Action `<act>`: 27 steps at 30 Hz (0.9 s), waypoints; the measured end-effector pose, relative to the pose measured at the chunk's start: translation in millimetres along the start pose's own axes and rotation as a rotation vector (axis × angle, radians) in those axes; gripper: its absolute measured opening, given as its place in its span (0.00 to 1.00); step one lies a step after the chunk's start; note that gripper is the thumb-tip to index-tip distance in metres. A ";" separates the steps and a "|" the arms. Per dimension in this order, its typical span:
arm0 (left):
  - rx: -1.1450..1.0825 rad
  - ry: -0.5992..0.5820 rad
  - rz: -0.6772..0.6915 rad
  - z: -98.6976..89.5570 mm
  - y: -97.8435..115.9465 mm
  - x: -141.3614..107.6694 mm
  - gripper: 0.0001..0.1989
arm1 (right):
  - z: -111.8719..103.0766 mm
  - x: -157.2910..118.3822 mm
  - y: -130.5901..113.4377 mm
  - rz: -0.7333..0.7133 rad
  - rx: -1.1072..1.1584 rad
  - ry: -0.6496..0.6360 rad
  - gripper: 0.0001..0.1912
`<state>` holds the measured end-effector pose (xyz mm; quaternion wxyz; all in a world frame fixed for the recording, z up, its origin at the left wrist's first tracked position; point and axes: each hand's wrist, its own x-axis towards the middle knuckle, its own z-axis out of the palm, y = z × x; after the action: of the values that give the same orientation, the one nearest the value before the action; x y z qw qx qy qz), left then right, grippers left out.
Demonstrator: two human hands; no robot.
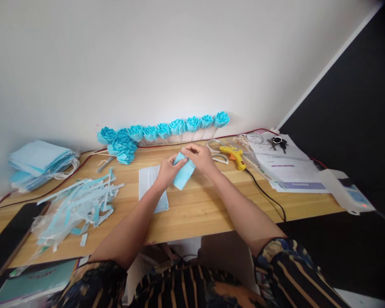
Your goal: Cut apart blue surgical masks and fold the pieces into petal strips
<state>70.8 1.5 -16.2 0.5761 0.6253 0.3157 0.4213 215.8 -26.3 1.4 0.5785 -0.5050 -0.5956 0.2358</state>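
A folded piece of light blue face-mask fabric (184, 174) is held just above the table, tilted, between both hands. My left hand (169, 172) pinches its left edge with the thumb on top. My right hand (199, 157) is closed on its upper right edge, fingertips near the top corner. Beneath my left wrist lies a pale, pleated mask sheet (145, 184), flat on the wood and partly covered by the forearm. To the right of the hands are white-handled scissors (220, 159) and a yellow glue gun (237, 157).
Blue fabric flowers (177, 126) on sticks lean along the wall. Stacked masks (40, 157), a heap of cut strips (83, 203) and a dark phone (11, 237) occupy the left. Papers (285, 167), keys (278, 143) and a white power strip (346, 192) lie right.
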 end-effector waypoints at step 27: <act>-0.244 0.441 0.146 -24.2 -2.5 16.3 0.19 | 32.8 -20.9 4.4 0.071 -0.716 -0.166 0.17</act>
<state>56.7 27.2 -16.5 0.5326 0.4653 0.3347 0.6228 183.1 -32.9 -19.0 0.3063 -0.6748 -0.6674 0.0729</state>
